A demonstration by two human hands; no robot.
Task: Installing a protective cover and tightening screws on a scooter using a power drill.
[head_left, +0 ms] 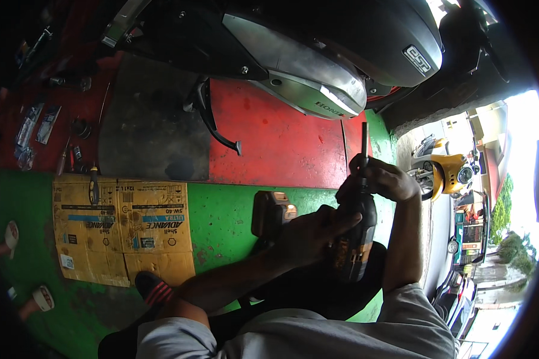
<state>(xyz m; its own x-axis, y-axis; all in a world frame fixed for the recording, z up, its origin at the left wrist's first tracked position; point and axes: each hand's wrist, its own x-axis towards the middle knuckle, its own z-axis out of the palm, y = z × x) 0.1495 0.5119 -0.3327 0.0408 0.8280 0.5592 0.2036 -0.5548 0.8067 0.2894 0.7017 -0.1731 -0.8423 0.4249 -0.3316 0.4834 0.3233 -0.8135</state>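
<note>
A dark cordless drill (356, 248) is held in front of my body, its nose toward the scooter and its battery (272, 212) sticking out to the left. My left hand (311, 236) is wrapped round its grip, with a finger lying along the body. At the drill's nose, the fingers of my right hand (380, 179) close round the chuck and the base of a long metal bit (365, 137). The bit's tip points at the lower edge of the scooter's silver side cover (317, 93), apart from it.
The black scooter (365, 36) stands over a red platform (269, 140), its stand (212, 122) down. Flattened cardboard (123, 233) lies on the green floor, a screwdriver (94, 185) at its top edge. Small parts and packets (30, 128) lie far left. Another person's feet (41, 298) show lower left.
</note>
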